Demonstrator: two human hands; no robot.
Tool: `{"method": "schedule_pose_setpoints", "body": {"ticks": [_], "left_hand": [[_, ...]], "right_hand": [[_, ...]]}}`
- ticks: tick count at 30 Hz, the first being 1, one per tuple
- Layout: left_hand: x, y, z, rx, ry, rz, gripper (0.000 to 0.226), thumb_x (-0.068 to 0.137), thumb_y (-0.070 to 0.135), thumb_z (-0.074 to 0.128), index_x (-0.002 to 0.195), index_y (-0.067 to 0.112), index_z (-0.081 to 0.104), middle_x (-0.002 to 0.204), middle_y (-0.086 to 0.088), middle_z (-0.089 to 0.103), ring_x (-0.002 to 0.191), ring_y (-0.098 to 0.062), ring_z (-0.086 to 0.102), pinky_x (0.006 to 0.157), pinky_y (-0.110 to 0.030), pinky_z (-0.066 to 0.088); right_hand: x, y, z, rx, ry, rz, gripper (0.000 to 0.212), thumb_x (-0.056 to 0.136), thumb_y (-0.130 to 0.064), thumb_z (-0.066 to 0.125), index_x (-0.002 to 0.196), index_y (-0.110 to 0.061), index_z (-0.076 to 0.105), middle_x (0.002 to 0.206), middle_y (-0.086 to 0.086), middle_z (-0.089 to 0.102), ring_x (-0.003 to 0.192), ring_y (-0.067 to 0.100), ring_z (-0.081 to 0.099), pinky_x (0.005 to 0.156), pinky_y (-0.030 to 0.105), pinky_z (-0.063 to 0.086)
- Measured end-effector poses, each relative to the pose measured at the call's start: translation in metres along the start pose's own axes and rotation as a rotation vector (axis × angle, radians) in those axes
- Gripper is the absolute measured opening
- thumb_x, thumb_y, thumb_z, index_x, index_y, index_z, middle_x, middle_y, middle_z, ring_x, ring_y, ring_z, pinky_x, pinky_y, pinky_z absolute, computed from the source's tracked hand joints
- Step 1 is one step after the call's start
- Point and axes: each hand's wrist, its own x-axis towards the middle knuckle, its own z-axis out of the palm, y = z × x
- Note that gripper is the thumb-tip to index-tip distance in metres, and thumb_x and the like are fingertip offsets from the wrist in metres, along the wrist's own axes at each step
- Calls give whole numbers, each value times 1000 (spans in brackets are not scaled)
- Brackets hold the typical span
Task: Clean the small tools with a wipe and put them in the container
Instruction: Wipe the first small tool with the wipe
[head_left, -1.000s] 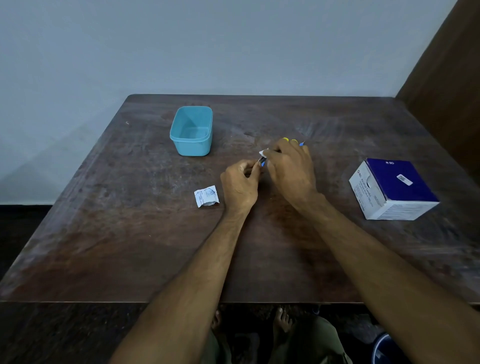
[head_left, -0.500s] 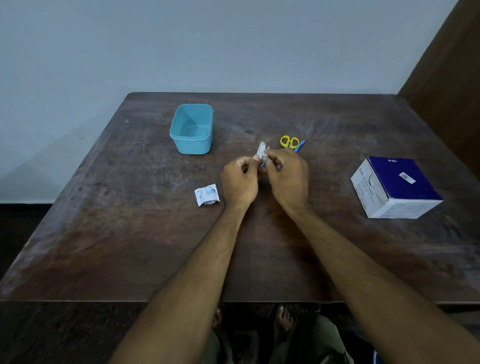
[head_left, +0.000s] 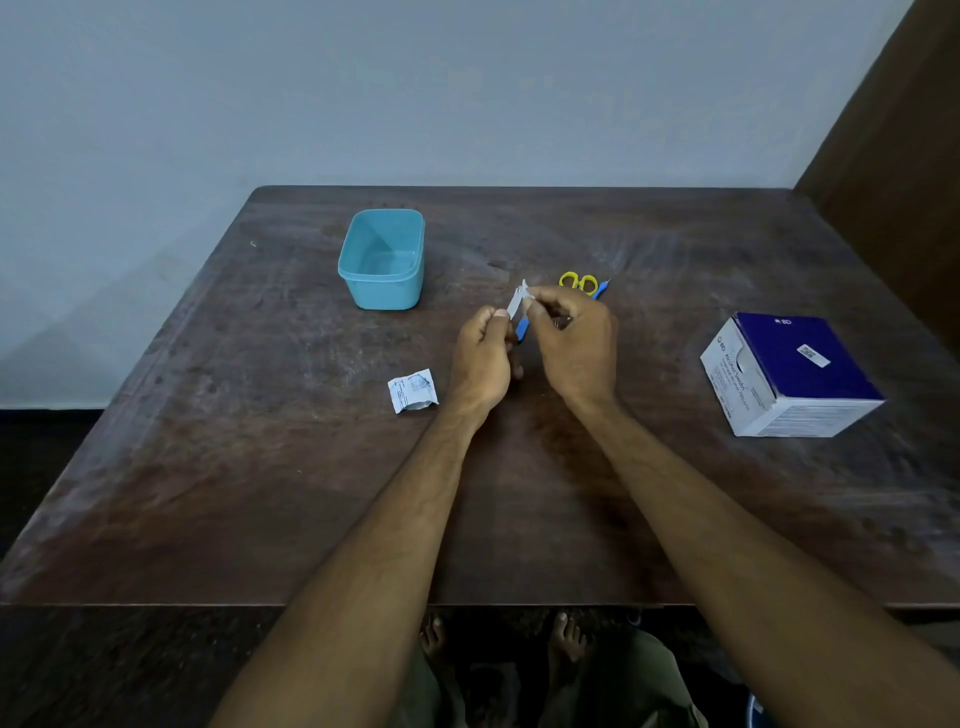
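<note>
The wooden table (head_left: 260, 493) carries everything and serves as the work surface. All positions below are given relative to the teal container (head_left: 383, 258), which stands open and, as far as can be seen, holds nothing; it is judged to be left uncovered so that cleaned tools can be dropped straight in. Well to the right of the container and nearer the person sits the blue and white swab box (head_left: 789, 371), its opening side turned toward the hands, presumably as the supply of wipes. Just right of the container and slightly nearer, the left hand (head_left: 483, 358) grips a small blue-handled tool (head_left: 521, 327) with fingers curled round its handle, holding it up off the table, while the right hand (head_left: 574, 338) pinches a white wipe (head_left: 519, 299) against the tool's upper end; this split is judged to steady the tool for wiping. Nearer the person than the container, and a little right, lies a torn wipe packet (head_left: 413, 391), discarded beside the left wrist. Right of the container, beyond the right hand, lie yellow-handled scissors (head_left: 577, 281) and another blue tool (head_left: 601, 289), apparently awaiting cleaning.
</note>
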Motion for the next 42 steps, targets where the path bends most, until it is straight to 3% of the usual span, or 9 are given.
{"method": "schedule_pose_setpoints", "body": {"ticks": [3,9,13,19,24,26,32,35,42], "left_hand": [[1,-1,-4,-32,-16,-13,36,101,15,36,66,17,41,44,13,43,36,-6,40,49,-30,35],[-2,1,-4,11,-39,18,33,101,17,35,69,17,39,62,4,38,51,-5,36,48,-20,38],[0,-2,-4,9,-16,26,29,101,17,37,72,16,43,64,2,41,54,-6,38,47,-19,38],[-1,-4,-2,60,-29,47,30,101,21,38,73,16,43,64,3,43,56,-7,39,48,-20,40],[1,-12,-1,175,30,160,31,96,35,39,69,20,42,62,2,46,59,-19,44,59,-48,48],[0,-14,0,241,41,194,32,97,36,39,68,21,42,62,3,48,59,-23,48,62,-53,51],[0,-16,0,284,68,251,35,99,34,37,75,9,43,64,-6,53,62,-36,57,62,-52,47],[-2,-14,0,314,76,268,33,101,29,38,76,8,43,66,-10,54,62,-34,58,63,-50,46],[-1,-16,1,316,74,283,32,99,33,38,74,14,45,68,-6,59,57,-28,58,59,-45,48]], "right_hand": [[-6,1,4,-2,-12,-10,14,85,-14,64,94,-14,75,88,-6,73,78,6,66,70,24,52],[7,-3,2,130,52,143,16,86,-7,63,96,-10,75,81,-6,73,76,5,67,71,20,52],[-7,-6,5,135,3,139,13,86,-8,64,91,-11,76,79,-6,73,76,6,69,73,24,55],[-1,-8,2,178,70,178,16,85,-5,64,95,-9,76,77,-12,70,73,-2,66,72,16,51],[1,-5,-4,-27,61,5,19,86,-13,59,96,-15,75,81,-4,71,76,11,65,68,30,51],[10,-2,-10,-187,28,-102,22,87,-13,58,100,-17,75,85,0,68,77,17,62,66,31,47],[19,-2,-19,-513,-88,-412,25,83,-7,58,101,-12,75,84,7,64,75,29,59,61,34,45],[24,1,-20,-469,-102,-309,22,86,-9,55,97,-10,74,86,7,64,77,28,59,64,36,48],[13,2,-15,-323,-28,-271,23,86,-8,59,103,-12,74,84,5,66,73,23,60,63,32,47]]}}
